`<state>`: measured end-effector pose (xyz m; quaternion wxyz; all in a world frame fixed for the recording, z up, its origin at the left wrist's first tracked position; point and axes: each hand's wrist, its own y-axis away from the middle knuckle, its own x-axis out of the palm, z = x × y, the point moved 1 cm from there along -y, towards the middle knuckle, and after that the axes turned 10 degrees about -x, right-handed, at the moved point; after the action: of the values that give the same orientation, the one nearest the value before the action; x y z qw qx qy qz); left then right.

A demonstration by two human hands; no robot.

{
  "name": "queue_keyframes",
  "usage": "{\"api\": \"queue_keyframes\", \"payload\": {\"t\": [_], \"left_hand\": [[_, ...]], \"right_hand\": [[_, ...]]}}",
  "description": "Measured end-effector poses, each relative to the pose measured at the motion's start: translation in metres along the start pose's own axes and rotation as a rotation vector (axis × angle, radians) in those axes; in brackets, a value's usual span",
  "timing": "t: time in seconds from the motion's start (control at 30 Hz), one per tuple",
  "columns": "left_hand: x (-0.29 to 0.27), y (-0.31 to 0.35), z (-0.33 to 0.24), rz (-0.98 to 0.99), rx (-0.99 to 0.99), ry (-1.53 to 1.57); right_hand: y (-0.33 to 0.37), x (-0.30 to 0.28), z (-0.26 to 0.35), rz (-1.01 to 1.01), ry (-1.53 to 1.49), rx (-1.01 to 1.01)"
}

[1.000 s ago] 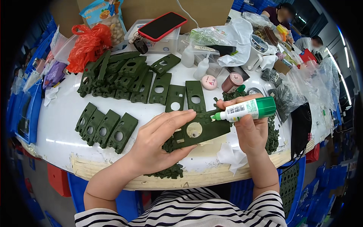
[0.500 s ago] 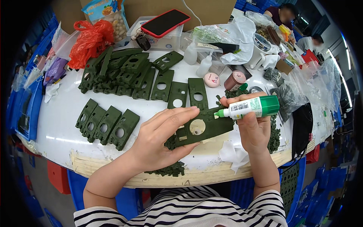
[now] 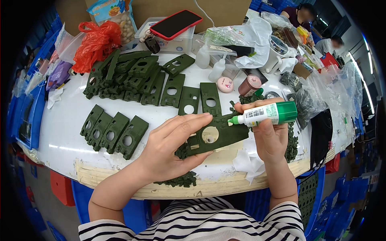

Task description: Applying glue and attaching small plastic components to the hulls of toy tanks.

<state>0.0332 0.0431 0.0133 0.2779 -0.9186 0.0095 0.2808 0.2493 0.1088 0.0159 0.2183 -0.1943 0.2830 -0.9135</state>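
Observation:
My left hand (image 3: 171, 146) grips a dark green plastic model tank hull plate (image 3: 229, 138) with a large round hole, fingers along its far edge and thumb beneath the near side. In my right hand (image 3: 270, 138) lies a white glue bottle (image 3: 260, 115) with a green base, tilted sideways. Its green nozzle tip points left and meets the upper face of the plate, near the hole. Two similar plates (image 3: 210, 99) lie just beyond. Small dark green parts (image 3: 183, 179) are heaped under and around my hands.
Several hull plates stand in a row (image 3: 113, 132) at the left, with a larger pile (image 3: 136, 76) behind. Farther back are a red plastic bag (image 3: 98, 42), a red-edged phone (image 3: 176, 25) on a clear box and squeeze bottles (image 3: 217, 69). Crumpled tissue (image 3: 248, 164) lies near the front edge.

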Motion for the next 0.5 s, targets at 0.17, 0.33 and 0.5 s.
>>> {"api": "queue_keyframes", "payload": {"t": [0.17, 0.33, 0.5], "left_hand": [[0.0002, 0.0002, -0.0001, -0.001, 0.003, -0.003], [0.0002, 0.0002, -0.0001, -0.003, 0.010, -0.008], [-0.0005, -0.0003, -0.0009, -0.002, 0.017, -0.008]], "right_hand": [[0.0005, -0.0007, 0.0009, 0.017, 0.061, 0.024], [0.0017, 0.0003, 0.0024, 0.012, 0.079, 0.063], [0.0022, 0.0003, 0.0020, 0.010, 0.060, 0.071]]}}
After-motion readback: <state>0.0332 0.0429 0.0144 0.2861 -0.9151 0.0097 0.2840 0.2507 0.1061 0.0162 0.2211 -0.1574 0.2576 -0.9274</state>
